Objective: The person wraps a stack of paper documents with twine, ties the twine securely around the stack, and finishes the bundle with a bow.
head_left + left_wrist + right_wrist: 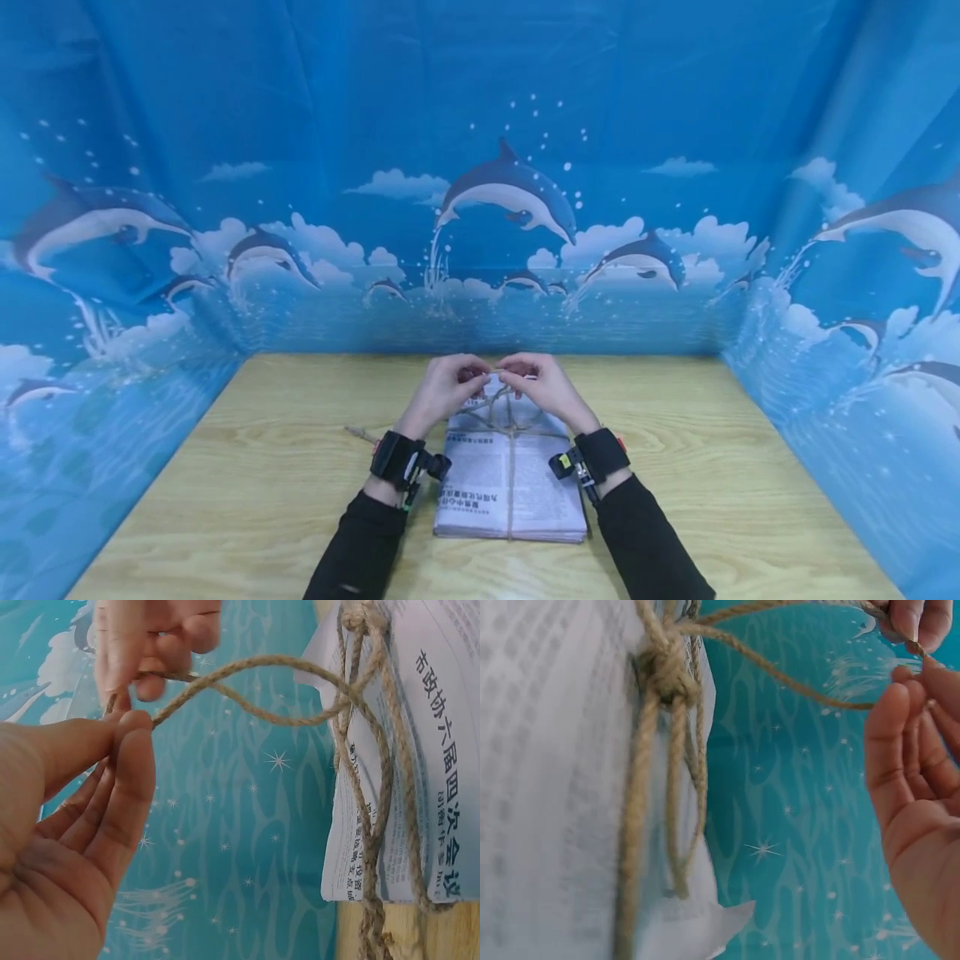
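A stack of newspapers (476,475) lies on the table, tied crosswise with brown twine (512,487). Over its far part, my left hand (447,387) and right hand (547,385) are raised with fingertips close together. In the left wrist view, the left hand (75,817) pinches a strand of twine (247,669) between thumb and fingers. The right hand (922,795) also pinches twine in the right wrist view, its fingertips right by the left ones. Strands run from both hands back to a bulky knot (667,675) on top of the papers.
A thin, light-brown piece (362,433) pokes out on the wood-grain table (262,492) beside the left wrist. Blue curtains (337,100) printed with dolphins close off the back and both sides. Each wrist bears a black strap with a small camera.
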A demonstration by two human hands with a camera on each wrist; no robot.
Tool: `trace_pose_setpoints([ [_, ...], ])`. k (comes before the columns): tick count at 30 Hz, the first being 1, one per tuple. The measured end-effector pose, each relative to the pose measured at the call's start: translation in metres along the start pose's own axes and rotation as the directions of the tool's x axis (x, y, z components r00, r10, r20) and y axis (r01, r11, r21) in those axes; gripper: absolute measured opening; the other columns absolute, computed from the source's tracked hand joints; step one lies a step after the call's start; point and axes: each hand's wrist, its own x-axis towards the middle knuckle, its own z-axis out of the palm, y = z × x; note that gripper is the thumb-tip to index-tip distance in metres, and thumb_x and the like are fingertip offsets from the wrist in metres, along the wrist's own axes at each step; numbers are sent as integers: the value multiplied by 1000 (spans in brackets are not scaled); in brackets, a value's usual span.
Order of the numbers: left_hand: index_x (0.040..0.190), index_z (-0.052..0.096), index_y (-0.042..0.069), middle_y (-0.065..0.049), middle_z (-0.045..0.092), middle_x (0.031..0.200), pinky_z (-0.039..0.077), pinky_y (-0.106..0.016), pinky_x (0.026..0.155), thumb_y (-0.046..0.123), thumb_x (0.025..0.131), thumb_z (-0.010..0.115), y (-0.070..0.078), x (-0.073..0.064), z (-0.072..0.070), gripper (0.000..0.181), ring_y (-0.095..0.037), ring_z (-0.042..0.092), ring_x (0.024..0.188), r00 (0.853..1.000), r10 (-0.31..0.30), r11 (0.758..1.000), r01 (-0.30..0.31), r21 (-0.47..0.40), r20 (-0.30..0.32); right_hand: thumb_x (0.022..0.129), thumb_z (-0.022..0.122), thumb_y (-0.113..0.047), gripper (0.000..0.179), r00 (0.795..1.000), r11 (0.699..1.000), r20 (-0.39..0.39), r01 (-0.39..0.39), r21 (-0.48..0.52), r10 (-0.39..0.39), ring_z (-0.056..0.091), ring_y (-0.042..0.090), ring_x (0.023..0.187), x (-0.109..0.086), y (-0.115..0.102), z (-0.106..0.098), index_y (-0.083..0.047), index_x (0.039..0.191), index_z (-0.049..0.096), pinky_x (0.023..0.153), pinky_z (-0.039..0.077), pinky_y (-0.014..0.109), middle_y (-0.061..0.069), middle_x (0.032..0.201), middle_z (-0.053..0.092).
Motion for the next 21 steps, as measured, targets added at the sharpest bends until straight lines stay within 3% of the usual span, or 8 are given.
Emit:
trace_pose_setpoints([
  [7, 103, 71, 11, 2, 67, 86, 51, -24, 60, 12, 94, 66, 1, 0, -1, 11, -5, 61, 68, 999, -2, 998, 4, 61, -42, 99, 58, -10, 24, 998, 992, 26, -59, 113, 56, 64, 33, 73, -1, 16, 0, -2, 120, 64, 61, 56, 35, 30, 100, 67],
  [13, 100, 72, 15, 5, 68, 85, 52, -23, 63, 14, 92, 68, -1, 0, -2, 9, -6, 62, 71, 997, -42, 995, 36, 90, 72, 100, 56, -17, 26, 997, 992, -71, -4, 129, 13, 63, 28, 67, 6, 42, 6, -7, 124, 63, 64, 55, 51, 29, 98, 64],
  [16, 98, 72, 16, 3, 70, 86, 53, -24, 65, 16, 93, 67, -2, 1, -2, 7, -7, 63, 74, 990, -61, 995, 49, 90, 130, 101, 56, -19, 26, 995, 996, -98, -3, 86, 12, 60, 15, 62, 7, 39, 6, -5, 121, 65, 64, 53, 54, 29, 94, 64],
  [21, 98, 74, 9, -2, 71, 87, 53, -28, 66, 15, 94, 65, -10, -1, -2, 11, -12, 64, 75, 978, -118, 988, 98, 121, 174, 101, 56, -21, 23, 991, 1000, -129, -29, -9, 28, 63, 32, 64, 5, 36, 3, -9, 117, 68, 64, 54, 49, 20, 97, 69],
])
